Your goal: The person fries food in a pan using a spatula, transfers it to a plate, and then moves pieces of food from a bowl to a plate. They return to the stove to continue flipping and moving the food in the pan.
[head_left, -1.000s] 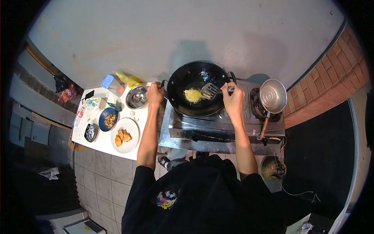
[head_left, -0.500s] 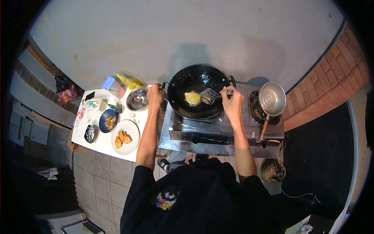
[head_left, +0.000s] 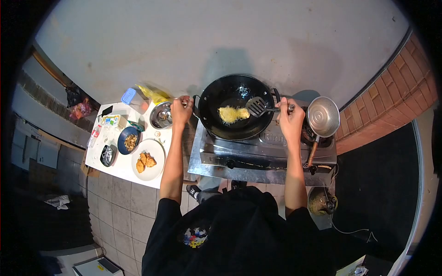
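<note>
My right hand point(head_left: 290, 120) is wrapped round the handle of a slotted spatula point(head_left: 256, 106). The spatula's dark, slotted head hangs over the right half of a large black wok point(head_left: 221, 129), beside the food. A pale yellow battered piece point(head_left: 234, 114) lies in the wok with fine bubbles at its edge. Close to the wok's left loop handle point(head_left: 195, 105) is my left hand point(head_left: 181, 111), fingers curled; whether they touch the handle or pinch something small cannot be made out. Just left of that hand sits a steel bowl point(head_left: 161, 116), partly covered by it.
The wok stands on a steel gas stove point(head_left: 214, 156); a wooden-handled saucepan point(head_left: 322, 116) occupies its right burner. On the white table point(head_left: 110, 164) are a plate point(head_left: 158, 171) of browned fried pieces, a blue bowl point(head_left: 121, 143) of strips, a black dish point(head_left: 107, 155) and a lidded container point(head_left: 133, 99).
My right hand has shifted right, and the spatula now lies flatter, pointing left. The yellow piece looks wider, spreading rightward. My left hand has drawn slightly left from the wok's handle.
</note>
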A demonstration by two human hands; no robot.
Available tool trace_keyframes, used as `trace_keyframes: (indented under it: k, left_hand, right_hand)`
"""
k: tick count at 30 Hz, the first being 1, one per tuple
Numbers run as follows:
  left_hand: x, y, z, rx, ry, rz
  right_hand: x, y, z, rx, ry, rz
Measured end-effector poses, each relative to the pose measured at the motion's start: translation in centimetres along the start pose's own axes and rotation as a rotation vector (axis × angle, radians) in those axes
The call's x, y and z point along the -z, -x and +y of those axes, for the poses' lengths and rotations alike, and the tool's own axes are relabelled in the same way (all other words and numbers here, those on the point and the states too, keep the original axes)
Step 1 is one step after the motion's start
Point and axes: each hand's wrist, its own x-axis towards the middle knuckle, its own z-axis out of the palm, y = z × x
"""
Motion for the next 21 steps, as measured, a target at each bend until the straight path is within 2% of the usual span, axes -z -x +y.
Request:
trace_keyframes:
  k: [5, 7, 9, 11, 15, 21]
  left_hand:
    - [0.3, 0.4, 0.8, -0.002, 0.046, -0.086]
    - [0.4, 0.7, 1.3, -0.004, 0.061, -0.082]
    - [0.4, 0.9, 1.6, -0.005, 0.073, -0.077]
    - [0.4, 1.1, 1.7, -0.027, 0.147, -0.097]
    - [0.8, 1.5, 1.9, -0.028, 0.153, -0.088]
    - [1.0, 1.9, 1.4, -0.029, 0.096, -0.072]
  right_hand:
    - [-0.6, 0.4, 1.2, 0.03, 0.038, -0.066]
    - [-1.4, 1.1, 0.7, -0.052, -0.059, -0.116]
    - [-2.4, 1.4, 1.2, -0.005, -0.057, -0.129]
    - [-3.4, 1.8, 1.8, -0.107, -0.149, -0.199]
    - [-5.1, 2.5, 2.9, -0.139, -0.175, -0.288]
    - [-6.8, 2.4, 3.2, -0.118, -0.191, -0.296]
